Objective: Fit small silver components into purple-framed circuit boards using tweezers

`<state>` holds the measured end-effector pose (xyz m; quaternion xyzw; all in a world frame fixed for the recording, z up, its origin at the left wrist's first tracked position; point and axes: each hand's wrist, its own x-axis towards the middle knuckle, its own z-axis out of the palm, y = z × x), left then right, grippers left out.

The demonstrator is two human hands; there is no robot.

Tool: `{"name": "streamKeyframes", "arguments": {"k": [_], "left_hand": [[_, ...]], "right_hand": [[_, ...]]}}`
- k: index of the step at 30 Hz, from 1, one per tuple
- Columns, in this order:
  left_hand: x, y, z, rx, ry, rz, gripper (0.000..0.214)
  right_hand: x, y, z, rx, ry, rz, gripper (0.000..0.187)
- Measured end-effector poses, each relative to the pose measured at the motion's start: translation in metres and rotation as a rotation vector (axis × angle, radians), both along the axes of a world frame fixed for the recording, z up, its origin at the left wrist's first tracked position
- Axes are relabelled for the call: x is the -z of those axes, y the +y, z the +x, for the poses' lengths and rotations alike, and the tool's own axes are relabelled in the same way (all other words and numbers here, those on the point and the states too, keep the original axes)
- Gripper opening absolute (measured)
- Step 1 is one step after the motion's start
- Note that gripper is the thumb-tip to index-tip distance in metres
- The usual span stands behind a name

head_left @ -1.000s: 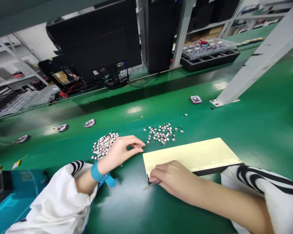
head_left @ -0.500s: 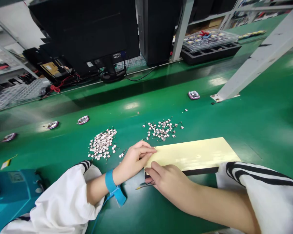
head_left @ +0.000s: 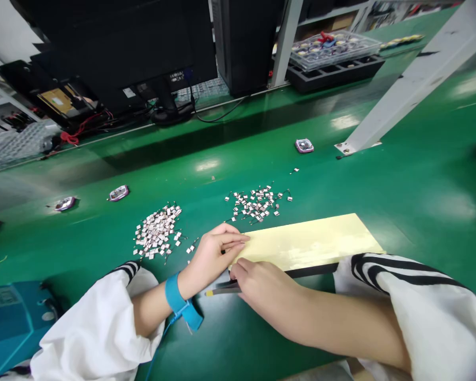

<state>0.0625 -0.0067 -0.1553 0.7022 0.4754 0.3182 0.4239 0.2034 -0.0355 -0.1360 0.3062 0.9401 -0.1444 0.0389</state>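
My left hand rests at the left end of a long yellow sheet lying on a dark strip-like base. Its fingers are pinched together over the sheet's upper left corner; whatever is between the fingertips is too small to make out. Close below it, my right hand is closed around grey tweezers, whose yellow-tipped end sticks out to the left. The working tips are hidden by the hand. Beyond the hands lie two piles of small pale components with short dark leads, a dense left pile and a looser right pile.
A blue wrist strap with a cord circles my left wrist. Small purple-rimmed units sit along the green bench. A slanted white post is bolted at right. Behind stand a black monitor and trays. A blue box is at lower left.
The view has shifted, so the bench items appear farther left and higher. In my right hand the tweezers have turned, showing a broader side. Both hands stay at the sheet's left end.
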Motion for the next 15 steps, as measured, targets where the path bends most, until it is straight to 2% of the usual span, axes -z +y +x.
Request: {"name": "streamKeyframes", "arguments": {"k": [3,6,9,11,15], "left_hand": [[0.002,0.001,-0.001,-0.027,-0.021,0.041,0.016],[0.001,0.001,-0.002,-0.109,-0.115,0.096,0.016],[-0.002,-0.002,-0.002,-0.171,-0.156,0.244,0.021],[-0.004,-0.004,-0.002,-0.184,-0.146,0.363,0.024],[-0.006,-0.009,-0.003,-0.19,-0.12,0.489,0.028]], "right_hand": [[-0.003,0.012,0.008,0.236,0.266,-0.257,0.002],[-0.01,0.026,0.02,0.441,0.555,-0.436,0.01],[-0.014,0.037,0.028,0.633,0.791,-0.546,0.015],[-0.012,0.041,0.028,0.691,0.905,-0.595,0.02],[-0.006,0.041,0.022,0.677,1.012,-0.687,0.02]]}}
